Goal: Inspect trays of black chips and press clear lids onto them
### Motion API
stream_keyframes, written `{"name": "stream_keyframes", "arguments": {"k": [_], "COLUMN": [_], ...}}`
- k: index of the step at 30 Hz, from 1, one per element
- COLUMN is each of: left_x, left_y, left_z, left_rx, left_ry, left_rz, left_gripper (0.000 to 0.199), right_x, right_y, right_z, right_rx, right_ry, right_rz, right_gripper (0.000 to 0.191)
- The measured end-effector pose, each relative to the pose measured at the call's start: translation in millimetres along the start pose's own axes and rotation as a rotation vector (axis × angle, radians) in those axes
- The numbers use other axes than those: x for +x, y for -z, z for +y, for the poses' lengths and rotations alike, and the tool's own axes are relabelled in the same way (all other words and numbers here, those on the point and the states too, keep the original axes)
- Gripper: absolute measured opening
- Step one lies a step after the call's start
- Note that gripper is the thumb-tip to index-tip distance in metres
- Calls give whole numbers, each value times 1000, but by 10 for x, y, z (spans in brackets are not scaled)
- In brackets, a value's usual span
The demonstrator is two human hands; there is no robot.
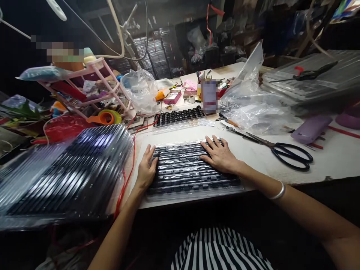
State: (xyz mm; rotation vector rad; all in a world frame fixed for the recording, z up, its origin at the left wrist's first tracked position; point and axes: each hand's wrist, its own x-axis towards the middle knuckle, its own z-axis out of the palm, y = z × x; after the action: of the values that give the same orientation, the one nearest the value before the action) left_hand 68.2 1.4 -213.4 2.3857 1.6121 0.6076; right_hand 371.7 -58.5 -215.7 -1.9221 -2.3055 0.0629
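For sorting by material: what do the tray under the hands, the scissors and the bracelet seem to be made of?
Tray: thin, glossy clear plastic, it seems; light streaks its ridges and dark pieces show through. Scissors: blades look like dull grey metal; the smooth dark handles could be plastic or coated metal. Bracelet: probably polished metal, silvery with a bright shine.

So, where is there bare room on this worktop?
The tabletop shows bare right of the scissors, and between them and the right forearm. A thinner strip, enough perhaps for a hand, runs between the plastic tray under the hands and the black parts behind. Crowded: left, with stacked trays; far right, with plastic bags.
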Motion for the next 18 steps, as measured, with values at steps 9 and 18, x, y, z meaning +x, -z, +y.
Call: {"name": "stream_keyframes", "arguments": {"k": [9, 18], "left_x": [23, -116], "left_y": [-90, 24], "left_z": [114, -18], "left_rx": [105, 1], "left_ry": [9, -45], "left_rz": [-111, -166], "left_gripper": [60, 56], "right_x": [13, -383], "right_y": [64, 88], "right_z": [45, -250], "right_rx": [13, -75], "right_ry": [33, -56], "right_rz": [-39, 9], "right_gripper": [69, 53]}}
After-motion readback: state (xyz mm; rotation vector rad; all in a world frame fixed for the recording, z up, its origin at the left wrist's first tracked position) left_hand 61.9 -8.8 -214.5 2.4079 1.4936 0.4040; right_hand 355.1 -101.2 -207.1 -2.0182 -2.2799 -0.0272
